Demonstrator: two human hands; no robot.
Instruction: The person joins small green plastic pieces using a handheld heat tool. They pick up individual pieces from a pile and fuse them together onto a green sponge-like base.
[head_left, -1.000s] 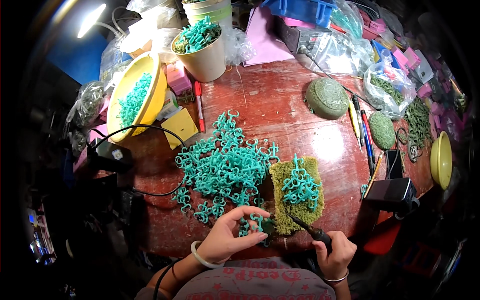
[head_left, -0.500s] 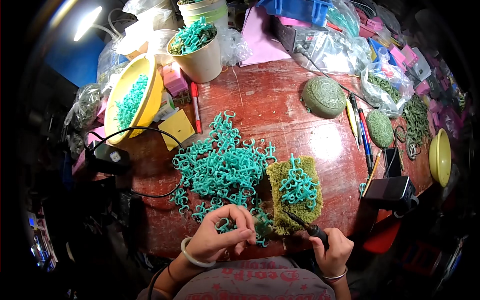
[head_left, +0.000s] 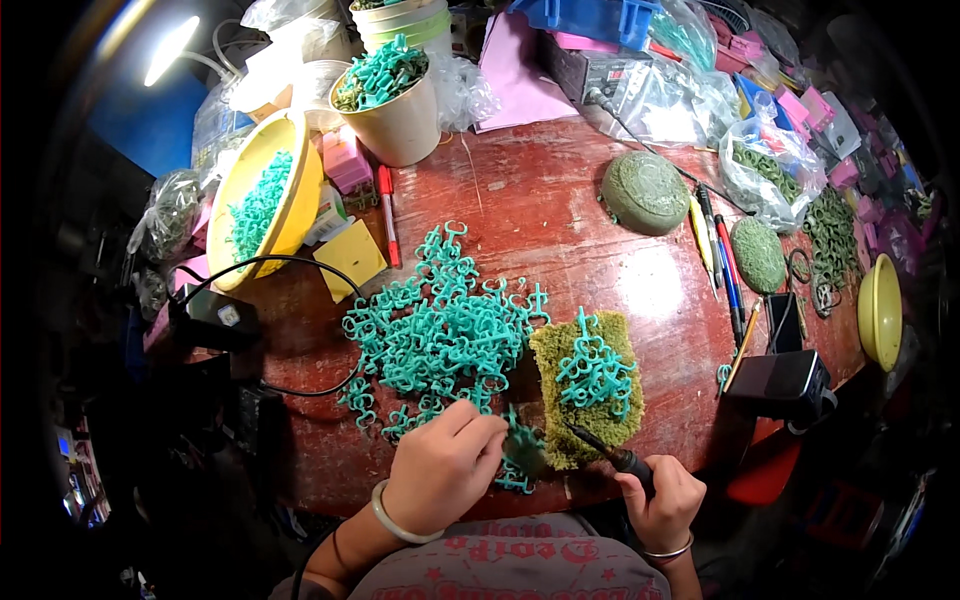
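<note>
Many small teal hooked pieces [head_left: 440,325] lie heaped on the red table. Over the near edge of this heap is my left hand [head_left: 440,475], back upward, its fingers bent and pressed together; whatever they may hold is hidden. A few more teal pieces [head_left: 515,475] lie just right of its fingertips. My right hand [head_left: 665,498] grips the dark handle of a soldering iron [head_left: 628,461]. Its thin tip points up and left, over the lower part of an olive-green rough pad [head_left: 553,385]. On that pad rests a small cluster of teal pieces [head_left: 597,375].
A tilted yellow bowl [head_left: 300,165] and a white bucket [head_left: 405,135], both holding teal pieces, stand far left. A round green block [head_left: 648,195], several pens [head_left: 728,260] and a black box [head_left: 778,385] are on the right. A black cable [head_left: 330,268] crosses the left side.
My left hand has turned back upward and its fingers have come together by the heap's near edge. My right hand and the soldering iron stay almost where they were.
</note>
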